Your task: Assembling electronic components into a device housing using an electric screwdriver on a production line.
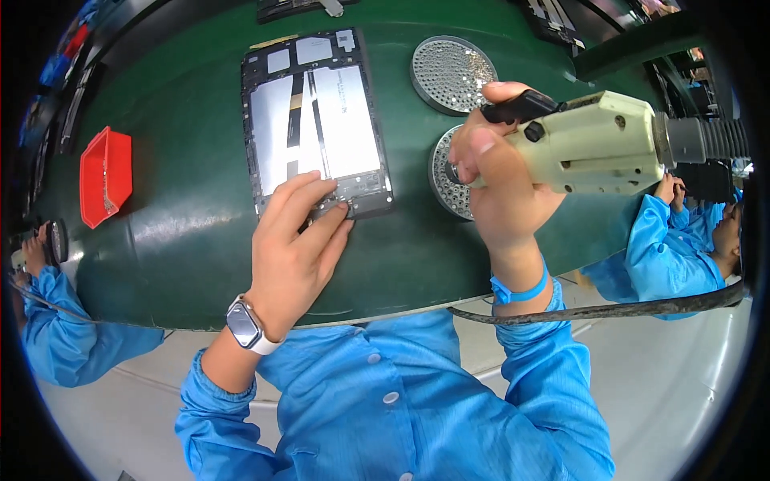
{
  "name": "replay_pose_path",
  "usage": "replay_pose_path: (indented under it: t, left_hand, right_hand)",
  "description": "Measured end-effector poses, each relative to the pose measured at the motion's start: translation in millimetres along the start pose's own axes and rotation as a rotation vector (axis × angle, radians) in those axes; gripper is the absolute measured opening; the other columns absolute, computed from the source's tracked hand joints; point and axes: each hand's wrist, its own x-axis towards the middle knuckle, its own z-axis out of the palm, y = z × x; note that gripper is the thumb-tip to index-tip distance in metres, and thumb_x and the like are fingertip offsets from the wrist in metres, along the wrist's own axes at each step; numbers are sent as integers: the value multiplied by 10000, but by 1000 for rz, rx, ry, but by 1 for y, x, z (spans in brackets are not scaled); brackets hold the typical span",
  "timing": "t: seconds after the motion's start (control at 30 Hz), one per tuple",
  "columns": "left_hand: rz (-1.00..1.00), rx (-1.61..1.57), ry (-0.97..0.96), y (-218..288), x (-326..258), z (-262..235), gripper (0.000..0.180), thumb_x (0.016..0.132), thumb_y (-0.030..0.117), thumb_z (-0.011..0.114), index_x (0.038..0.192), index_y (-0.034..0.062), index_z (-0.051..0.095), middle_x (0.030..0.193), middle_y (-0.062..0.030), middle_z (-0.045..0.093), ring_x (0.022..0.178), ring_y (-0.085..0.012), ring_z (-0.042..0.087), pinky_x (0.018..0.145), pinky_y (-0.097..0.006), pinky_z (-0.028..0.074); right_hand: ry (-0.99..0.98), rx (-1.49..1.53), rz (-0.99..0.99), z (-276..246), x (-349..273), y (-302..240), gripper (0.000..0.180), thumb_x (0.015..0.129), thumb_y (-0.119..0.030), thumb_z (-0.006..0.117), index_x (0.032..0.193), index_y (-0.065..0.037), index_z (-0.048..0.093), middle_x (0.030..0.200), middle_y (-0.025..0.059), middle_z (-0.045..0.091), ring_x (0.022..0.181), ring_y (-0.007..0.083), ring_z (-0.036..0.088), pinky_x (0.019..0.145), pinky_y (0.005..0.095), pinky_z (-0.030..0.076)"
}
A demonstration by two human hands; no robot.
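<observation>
An opened tablet, with a silver battery area, dark frame and ribbon cables, lies on the green table. My left hand rests on its lower end, fingers outstretched over the circuit board there. My right hand is wrapped round a pale-green electric screwdriver with a black lever, held nearly level. Its tip end is by my fingers, above a round perforated screw tray that my hand partly covers. A second round screw tray sits just behind, with small shiny screws at its right side.
A red bin with small parts stands on the green table at left. From the screwdriver's back end runs a grey corrugated hose. A black cable hangs along the front edge. Co-workers in blue sleeves sit on both sides.
</observation>
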Motion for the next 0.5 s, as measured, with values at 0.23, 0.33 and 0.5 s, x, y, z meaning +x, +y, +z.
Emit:
replay_pose_path:
  t: [0.23,0.33,0.5]
  left_hand:
    - [-30,93,28,10,-1,6,212,719,-32,750,925,-23,701,1144,-149,628,1124,-349,589,880,-407,526]
    - [-39,114,35,12,0,7,215,722,-39,740,932,-32,694,1144,-152,628,1129,-350,586,904,-420,514]
    - [-72,147,46,21,2,8,221,732,-20,725,948,-39,683,1145,-146,622,1125,-353,579,920,-432,499]
  right_hand:
    - [21,9,-23,-3,0,2,327,824,24,561,1149,65,553,665,60,534,524,104,469,528,300,449]
    - [60,25,-4,0,0,4,321,826,36,558,1146,63,558,681,64,546,529,105,479,532,294,458]
    - [62,26,3,1,1,5,331,811,71,555,1142,65,560,699,75,561,536,110,503,529,279,465]
